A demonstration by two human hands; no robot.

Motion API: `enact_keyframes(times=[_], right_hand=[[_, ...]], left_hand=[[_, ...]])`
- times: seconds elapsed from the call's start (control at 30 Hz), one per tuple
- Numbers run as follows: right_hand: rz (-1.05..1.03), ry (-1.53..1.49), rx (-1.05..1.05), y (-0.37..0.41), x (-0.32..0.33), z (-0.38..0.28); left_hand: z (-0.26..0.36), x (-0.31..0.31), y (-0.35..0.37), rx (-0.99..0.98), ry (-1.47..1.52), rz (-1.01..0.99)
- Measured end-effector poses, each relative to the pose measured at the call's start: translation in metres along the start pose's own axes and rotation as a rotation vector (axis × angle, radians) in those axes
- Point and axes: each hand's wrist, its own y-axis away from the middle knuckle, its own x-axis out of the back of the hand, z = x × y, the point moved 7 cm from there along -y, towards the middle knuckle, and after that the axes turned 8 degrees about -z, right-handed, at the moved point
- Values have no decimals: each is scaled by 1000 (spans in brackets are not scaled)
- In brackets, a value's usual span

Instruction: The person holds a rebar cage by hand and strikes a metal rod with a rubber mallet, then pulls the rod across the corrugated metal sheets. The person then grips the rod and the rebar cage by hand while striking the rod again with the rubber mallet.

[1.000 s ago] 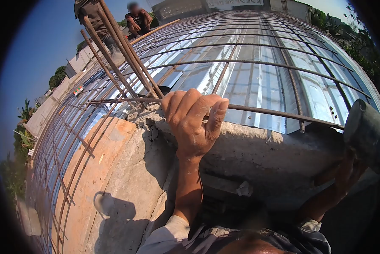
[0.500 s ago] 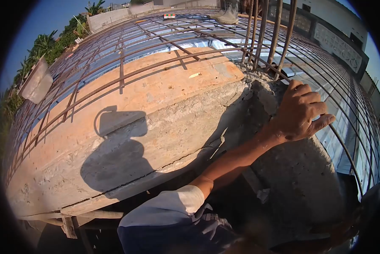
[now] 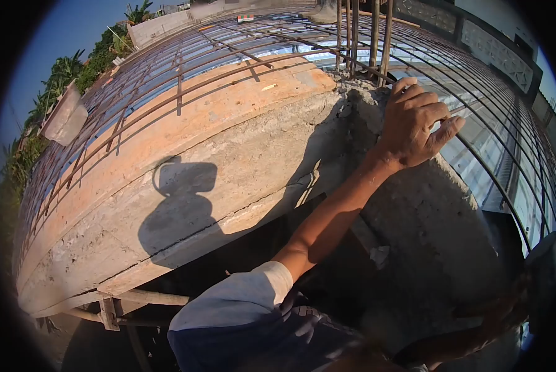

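Note:
My left hand point(image 3: 416, 121) reaches up to the corner of the rebar grid. Its fingers are curled over a long steel reinforcing bar point(image 3: 492, 177), with the thumb pointing off to the right. Below that hand is the rough concrete beam point(image 3: 423, 204). Several upright reinforcing bars point(image 3: 374, 37) rise from the broken concrete just beyond my fingers. Down at the lower right, my right hand point(image 3: 515, 313) is in deep shadow near the frame's edge. Its fingers are too dark to make out.
An orange-brown board strip point(image 3: 228, 96) lies under the rebar along the concrete edge point(image 3: 247, 152). Shiny metal sheeting point(image 3: 470, 111) spreads beneath the grid. A boot point(image 3: 325, 12) stands at the back. Timber props point(image 3: 109, 313) support the lower left, beside a dark opening.
The view has shifted, so the upright bars and my left hand appear farther left and higher. My left hand stays at the bar, its wrist more raised. The boot is now partly cut off at the top.

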Motion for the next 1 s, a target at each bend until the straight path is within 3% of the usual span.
enact_keyframes(times=[0.3, 0.67, 1.0], right_hand=[[-87, -97, 92, 14, 17, 11], [-434, -159, 236, 17, 27, -22], [-301, 16, 185, -22, -2, -5]], left_hand=[[5, -5, -3, 123, -127, -133], [1, -12, -2, 207, -117, -112], [-12, -13, 5, 272, -96, -136]])
